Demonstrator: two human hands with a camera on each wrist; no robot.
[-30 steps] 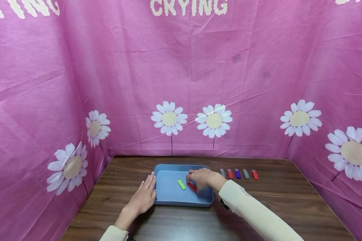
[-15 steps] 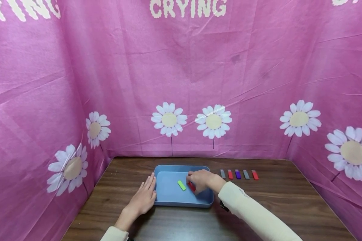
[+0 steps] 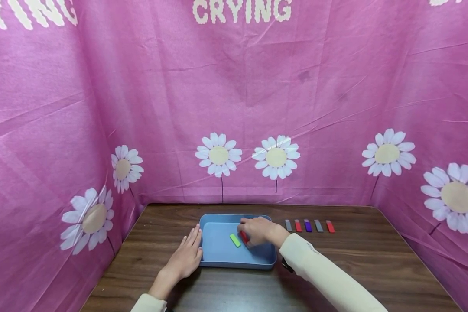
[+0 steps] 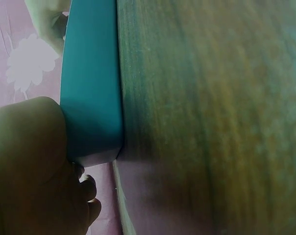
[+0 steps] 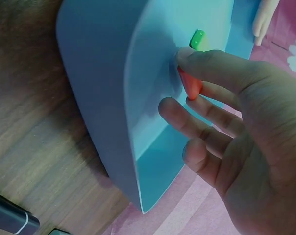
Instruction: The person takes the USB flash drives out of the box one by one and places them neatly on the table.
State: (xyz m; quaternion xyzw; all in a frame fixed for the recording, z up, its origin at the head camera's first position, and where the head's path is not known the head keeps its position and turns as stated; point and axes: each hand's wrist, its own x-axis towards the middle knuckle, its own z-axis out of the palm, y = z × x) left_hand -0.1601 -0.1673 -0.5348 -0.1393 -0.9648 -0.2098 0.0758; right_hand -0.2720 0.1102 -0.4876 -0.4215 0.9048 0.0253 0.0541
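Observation:
Inside the blue tray (image 3: 218, 255), my right hand (image 3: 260, 232) pinches a small red bar-shaped piece (image 3: 244, 237) between thumb and fingers. The right wrist view shows the red piece (image 5: 191, 84) under the thumb, its far end hidden by fingers. Just left of it, a small bright green bar (image 3: 235, 240) lies on the tray floor. My left hand (image 3: 184, 256) rests with straight fingers along the tray's left side. In the left wrist view, the palm and thumb side (image 4: 30, 156) touch the tray's outer wall (image 4: 91, 83).
To the right of the tray, several small bars with paler ends lie in a row on the wooden table (image 3: 359, 260), including a purple bar (image 3: 307, 225) and a red bar (image 3: 330, 226). Pink daisy-printed cloth (image 3: 316, 186) hangs behind and on both sides.
My right hand has moved slightly left, bringing the red piece closer to the green bar and turning it a little. My left hand stays against the tray.

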